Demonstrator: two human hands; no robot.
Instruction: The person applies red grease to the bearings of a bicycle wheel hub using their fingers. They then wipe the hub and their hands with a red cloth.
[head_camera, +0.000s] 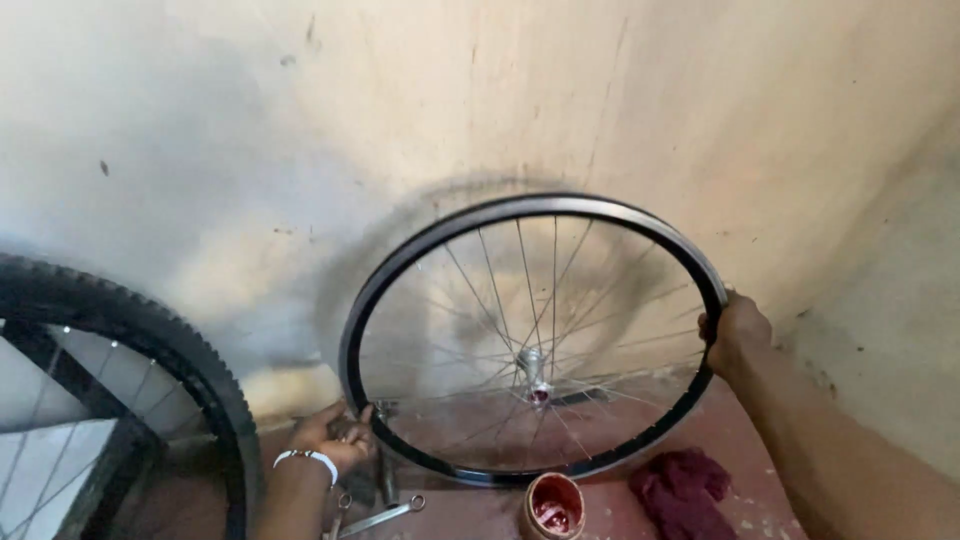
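- You hold the bare wheel (530, 340) upright in front of the stained plaster wall (300, 120), its lower edge just above the reddish floor (720, 430).
- Your right hand (737, 335) has its grip closed around the black rim at the far right; your left hand (335, 435) cups the rim at the lower left, fingers curled on it.
- Judge it light and stiff: a hoop of painted metal, smooth and likely slick, with no tyre for friction.
- Hold it by the rim on opposite sides, as now. The thin wire spokes (480, 290) look easy to bend, so they make poor handholds.
- The silver hub (532, 368) sits at the centre.
- Below lie a small round tin of red grease (553, 505), a crumpled maroon rag (685, 490), soft and limp, and steel spanners (385, 515).
- At the left stands a knobbly-tyred wheel (150, 340), rubbery and surely heavier.
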